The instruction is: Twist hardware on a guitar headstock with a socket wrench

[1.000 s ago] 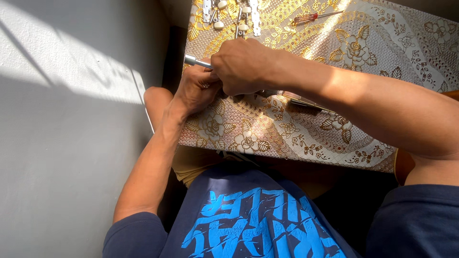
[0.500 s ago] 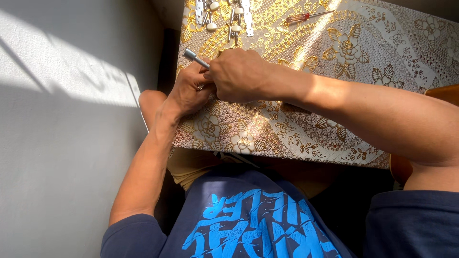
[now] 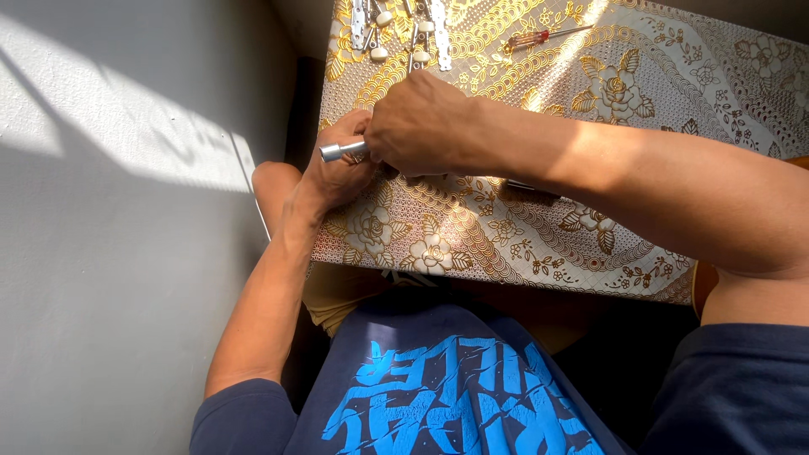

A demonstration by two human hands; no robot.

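The person sits close to a small table covered with a gold and cream cloth, printed with roses and scale patterns, which looks like smooth plastic. Both hands meet near the left edge of it. The left hand is curled closed around a short metal tool, whose round silver end sticks out to the left of the fist; it looks like a socket or a nut driver, but I cannot say which. The hand rests on the cloth, probably so that the tool stays steady. The right hand comes from the other side and lies over the top, its fingers bent down and closed on something I cannot see, because the back of the hand covers it. It seems that one hand holds while the other works on the same small piece, so they press tight together.

Under the right forearm a thin dark object lies on the cloth, mostly hidden. At the far side of the table there is a small screwdriver with a red and yellow transparent handle and a thin steel blade, well apart from the hands. Beside it, near the corner, lie several flat metal plates with holes and small pale knobs, shiny in the sun. At the left, the wall is grey and rough.
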